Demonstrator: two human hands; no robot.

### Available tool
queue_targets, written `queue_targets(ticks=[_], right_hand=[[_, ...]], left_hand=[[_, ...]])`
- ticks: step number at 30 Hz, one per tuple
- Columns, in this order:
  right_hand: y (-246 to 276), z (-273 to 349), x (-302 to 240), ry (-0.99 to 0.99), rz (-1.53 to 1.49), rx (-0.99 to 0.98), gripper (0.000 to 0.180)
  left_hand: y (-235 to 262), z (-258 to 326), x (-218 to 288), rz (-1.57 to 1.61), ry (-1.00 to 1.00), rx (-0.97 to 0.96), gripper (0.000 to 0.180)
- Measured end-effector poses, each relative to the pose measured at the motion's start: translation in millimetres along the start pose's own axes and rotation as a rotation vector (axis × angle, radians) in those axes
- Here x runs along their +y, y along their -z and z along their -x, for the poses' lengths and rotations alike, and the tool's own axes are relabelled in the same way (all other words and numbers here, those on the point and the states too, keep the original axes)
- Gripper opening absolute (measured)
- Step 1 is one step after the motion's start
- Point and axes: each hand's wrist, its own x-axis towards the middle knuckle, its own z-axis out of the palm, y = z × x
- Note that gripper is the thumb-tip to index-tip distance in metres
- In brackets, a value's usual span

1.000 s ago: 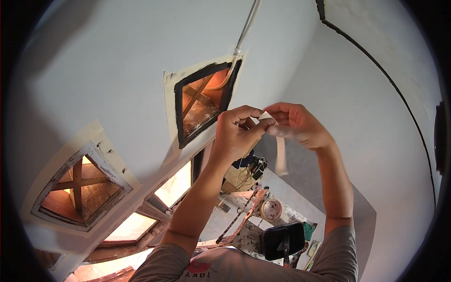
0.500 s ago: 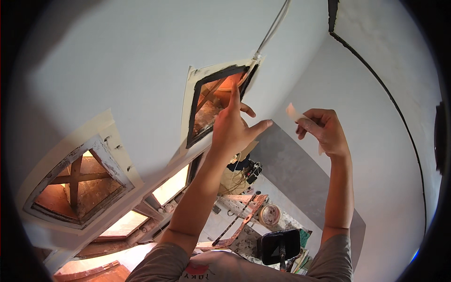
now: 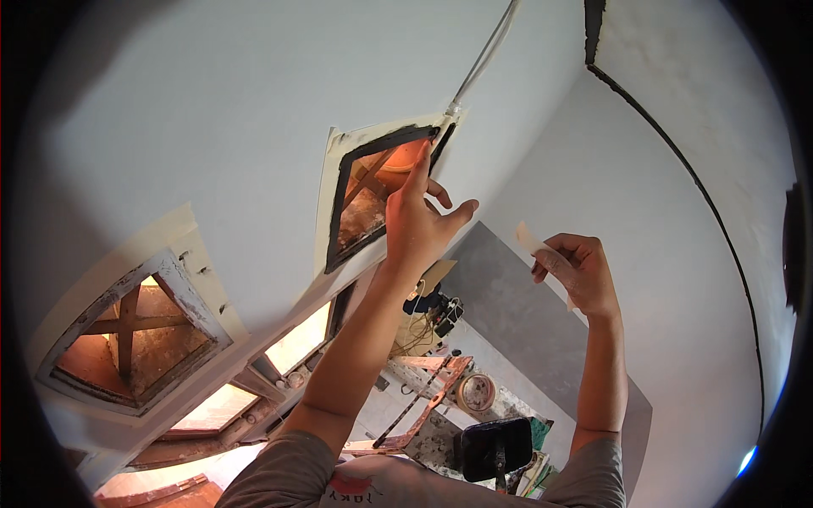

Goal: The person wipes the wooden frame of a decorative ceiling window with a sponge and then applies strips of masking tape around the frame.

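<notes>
My left hand is raised with its index finger stretched up to the top right corner of a dark-painted frame around a small wall opening. Its thumb points out to the right, and I see nothing held in it. Cream masking tape borders that frame on the wall. On the right, my right hand pinches a pale strip of tape between thumb and fingers. One end sticks up past the fingertips, and a bit more shows below the hand.
A second taped opening with a worn whitish frame is at lower left. Cables run up the wall from the dark frame's corner. Far below are a black paint tray, a round tub, a reddish wooden frame and tangled wires.
The view has shifted slightly. My left index fingertip now reaches the frame's top right corner; the right hand still holds the tape strip, a little lower.
</notes>
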Motion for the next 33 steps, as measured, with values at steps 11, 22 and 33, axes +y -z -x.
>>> queue_targets(ticks=[11,22,33], right_hand=[[3,4,14,-0.036,-0.038,-0.022,0.013],[-42,-54,10,0.126,-0.076,0.093,0.020],[-103,-131,-4,0.209,-0.127,0.176,0.026]], left_hand=[[5,33,13,0.504,0.196,-0.051,0.097],[-11,7,-26,-0.171,-0.237,0.298,0.048],[-20,-18,-53,-0.187,-0.266,0.438,0.026]])
